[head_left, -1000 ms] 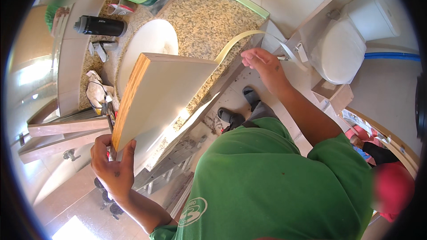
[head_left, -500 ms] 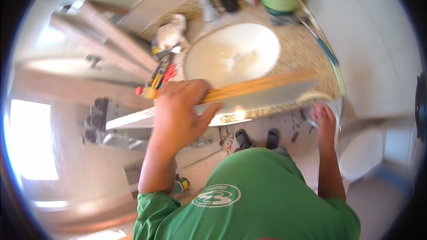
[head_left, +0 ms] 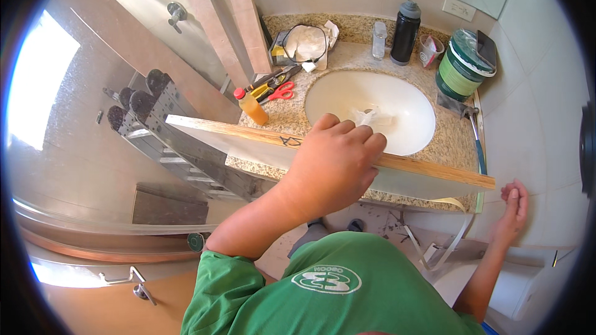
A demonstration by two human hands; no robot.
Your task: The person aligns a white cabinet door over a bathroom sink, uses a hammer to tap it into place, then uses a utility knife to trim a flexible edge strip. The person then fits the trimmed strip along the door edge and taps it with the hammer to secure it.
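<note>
A long, narrow board (head_left: 434, 169) with a raw wood edge and a pale face stands on edge across the front of the granite counter. My left hand (head_left: 335, 164) is closed over its top edge near the middle, with the knuckles up. Dark pen marks show on that edge left of the hand. Just past the board's right end, my right hand (head_left: 514, 208) is apart from it, with loosely bent fingers and nothing visible in them. A pale, thin strip (head_left: 460, 231) hangs in a loop below the board's right end.
Behind the board is an oval sink (head_left: 403, 115). An orange-filled bottle (head_left: 252, 108), red-handled scissors (head_left: 284, 91), a black bottle (head_left: 405, 34), a green tub (head_left: 462, 71) and a hammer (head_left: 479, 139) lie around it. At left stands a folded ladder (head_left: 180, 149); planks (head_left: 214, 25) lean behind.
The view has turned and sharpened. My left hand now grips nearer the board's middle than its left part. My right hand has moved out beyond the board's right end, away from the strip.
</note>
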